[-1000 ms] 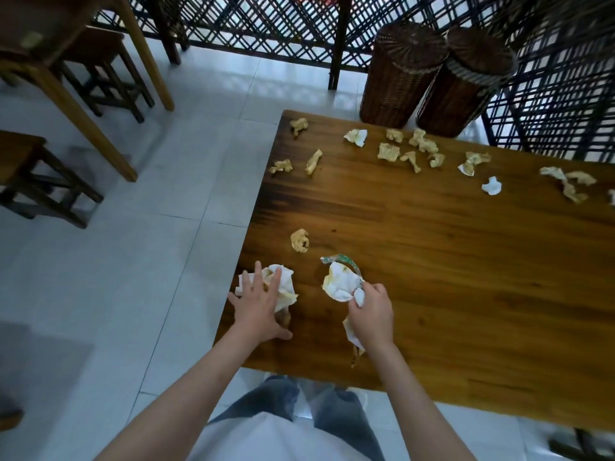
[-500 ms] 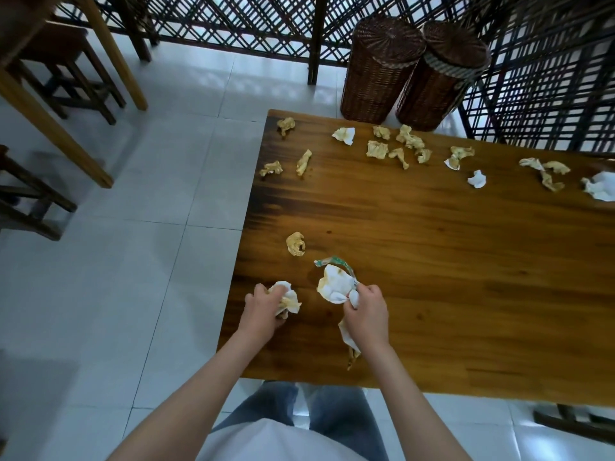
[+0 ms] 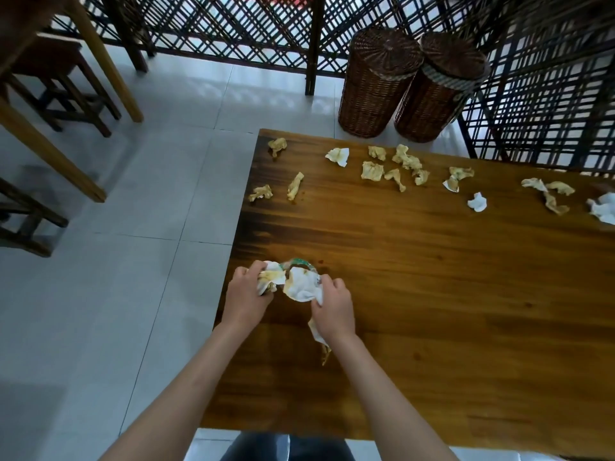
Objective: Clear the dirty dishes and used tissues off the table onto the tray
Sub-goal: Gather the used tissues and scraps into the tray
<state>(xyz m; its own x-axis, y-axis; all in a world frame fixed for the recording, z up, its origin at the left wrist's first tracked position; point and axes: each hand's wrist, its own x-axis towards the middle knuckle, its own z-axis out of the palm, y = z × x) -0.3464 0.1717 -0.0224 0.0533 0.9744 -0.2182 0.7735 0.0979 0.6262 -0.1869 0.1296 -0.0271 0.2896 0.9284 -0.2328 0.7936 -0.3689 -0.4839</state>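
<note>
Gripping stained tissues [image 3: 301,284], left hand [image 3: 244,294] beside right hand [image 3: 332,309].

Both bare forearms reached forward from the near edge of the tabletop toward its left edge, converging. The left hand [image 3: 244,296] was knuckles up, fingers curled around a stained tissue wad [image 3: 271,281]. The right hand [image 3: 332,309] sat just beside it, fingers and thumb pinching a bunch of crumpled tissues [image 3: 303,287], a strip trailing below the wrist.
</note>
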